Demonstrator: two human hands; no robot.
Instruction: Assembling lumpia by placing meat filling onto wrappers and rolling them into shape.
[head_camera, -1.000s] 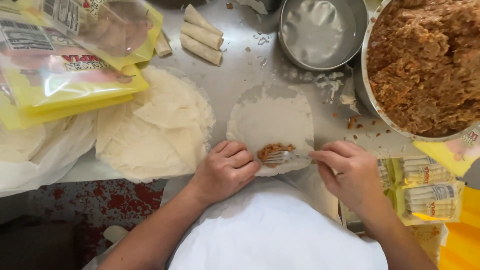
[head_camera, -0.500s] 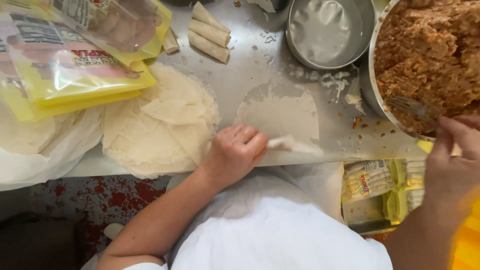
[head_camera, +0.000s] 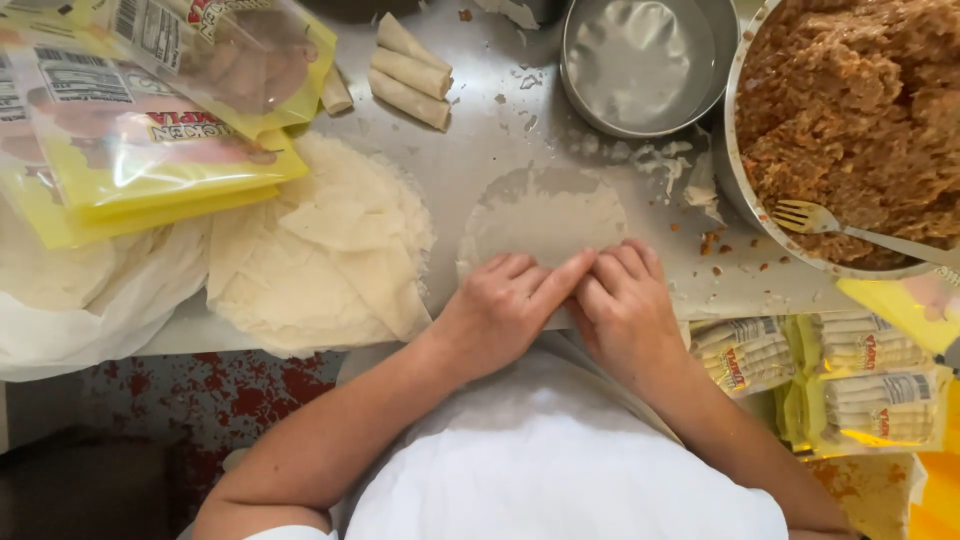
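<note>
Your left hand (head_camera: 505, 305) and right hand (head_camera: 622, 300) lie side by side, touching at the forefingers, both curled palm-down over the near edge of the round wrapper (head_camera: 545, 215) that lies flat on the steel tabletop (head_camera: 480, 150); the fingers are bent and pressed onto that edge, neither spread wide nor clenched, and they seem to be folding it over something, though your fingers hide whatever sits beneath; the rest of the wrapper stretches away from your knuckles toward the empty metal bowl (head_camera: 640, 60). It looks thin, pale, soft and very light, so it should tear or crease easily; hold it by the near rim with flat fingertips rather than pinching it hard. To your left lies a loose stack of wrappers (head_camera: 320, 240), with yellow packets (head_camera: 150, 140) beyond; three finished rolls (head_camera: 410, 70) rest at the far side; at your right a large bowl of minced filling (head_camera: 850, 120) holds a fork (head_camera: 820, 220).
</note>
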